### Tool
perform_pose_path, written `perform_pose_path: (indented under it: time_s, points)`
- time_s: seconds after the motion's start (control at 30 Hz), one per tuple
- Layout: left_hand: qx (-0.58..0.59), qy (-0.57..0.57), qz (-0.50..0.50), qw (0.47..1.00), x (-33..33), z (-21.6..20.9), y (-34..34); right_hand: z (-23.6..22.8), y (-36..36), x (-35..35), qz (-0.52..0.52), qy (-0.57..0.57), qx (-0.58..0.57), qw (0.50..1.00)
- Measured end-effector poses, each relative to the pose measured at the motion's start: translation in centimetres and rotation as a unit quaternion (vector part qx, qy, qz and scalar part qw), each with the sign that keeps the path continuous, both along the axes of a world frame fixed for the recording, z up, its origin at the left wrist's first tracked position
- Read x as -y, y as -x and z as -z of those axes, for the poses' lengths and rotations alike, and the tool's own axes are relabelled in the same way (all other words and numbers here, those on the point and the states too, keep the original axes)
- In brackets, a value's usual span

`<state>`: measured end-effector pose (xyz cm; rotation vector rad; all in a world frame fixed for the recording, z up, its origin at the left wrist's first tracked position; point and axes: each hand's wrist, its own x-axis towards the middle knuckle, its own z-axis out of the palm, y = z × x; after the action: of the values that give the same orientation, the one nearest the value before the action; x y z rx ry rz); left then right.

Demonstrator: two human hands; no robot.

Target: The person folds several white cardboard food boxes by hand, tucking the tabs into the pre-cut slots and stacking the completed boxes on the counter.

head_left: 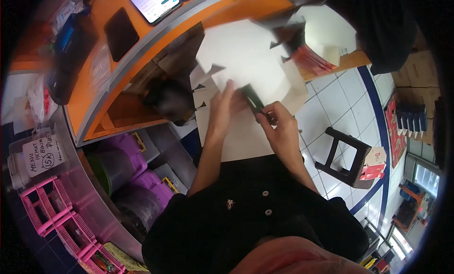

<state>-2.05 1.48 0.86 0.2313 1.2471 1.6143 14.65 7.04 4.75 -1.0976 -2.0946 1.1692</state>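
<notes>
A white-faced cardboard box blank [246, 51] with cut notches and folded edges is in front of me, slightly blurred. My left hand [222, 106] is at its near left part, fingers closed on the card, though motion softens them. In my right hand [280, 125] is a narrow dark green stapler-like tool [252, 97], gripped at its near end between thumb and fingers. Its far end reaches the blank's near edge, beside my left fingers. Under both hands lies a brown flat card sheet [243, 139].
An orange counter [106, 13] curves along the left, carrying a lit phone [155, 6] and a dark phone [121, 33]. Purple-lidded tubs [127, 153] and pink racks [56, 205] stand low left. A dark stool [343, 158] is on the tiled floor at right; more white card [328, 30] lies far right.
</notes>
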Motion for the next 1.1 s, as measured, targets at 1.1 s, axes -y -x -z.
perform_pose_path:
  time_s: [1.1]
  points:
    - [-0.396,0.151,-0.126,0.897,3.2,1.1,-0.7,-2.3,-1.6,-6.6,0.109,-0.055,0.081,0.989]
